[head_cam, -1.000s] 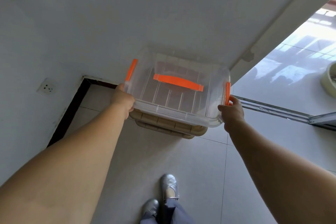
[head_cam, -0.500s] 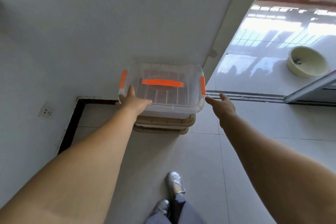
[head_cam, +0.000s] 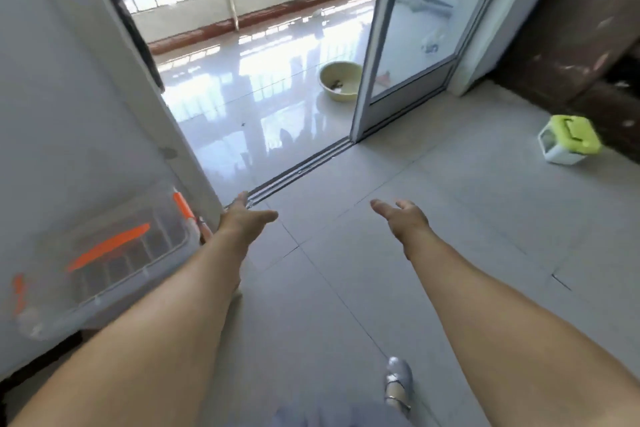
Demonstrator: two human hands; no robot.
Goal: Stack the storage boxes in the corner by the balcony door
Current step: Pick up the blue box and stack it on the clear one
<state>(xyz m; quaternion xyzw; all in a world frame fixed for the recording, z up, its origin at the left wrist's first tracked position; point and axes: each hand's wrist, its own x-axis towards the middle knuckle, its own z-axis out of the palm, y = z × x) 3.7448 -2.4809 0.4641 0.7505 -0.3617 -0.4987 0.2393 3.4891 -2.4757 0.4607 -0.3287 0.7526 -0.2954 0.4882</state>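
A clear storage box (head_cam: 104, 253) with orange handle and latches stands against the wall at the lower left, beside the balcony door frame; whatever is under it is hidden. My left hand (head_cam: 244, 218) hovers just right of that box, fingers apart, holding nothing. My right hand (head_cam: 405, 218) is out over the tiled floor, also open and empty. A small white box with a lime-green lid (head_cam: 569, 139) sits on the floor at the far right.
The sliding door track (head_cam: 301, 166) crosses the floor ahead, with the glass door panel (head_cam: 412, 45) slid to the right. A yellow basin (head_cam: 339, 80) lies on the balcony floor. Dark furniture (head_cam: 588, 45) fills the right edge. My shoe (head_cam: 398, 381) shows below.
Both hands let go of the clear box and pulled away from it. The view swung right, so the box now lies at the lower left and the balcony doorway is ahead.
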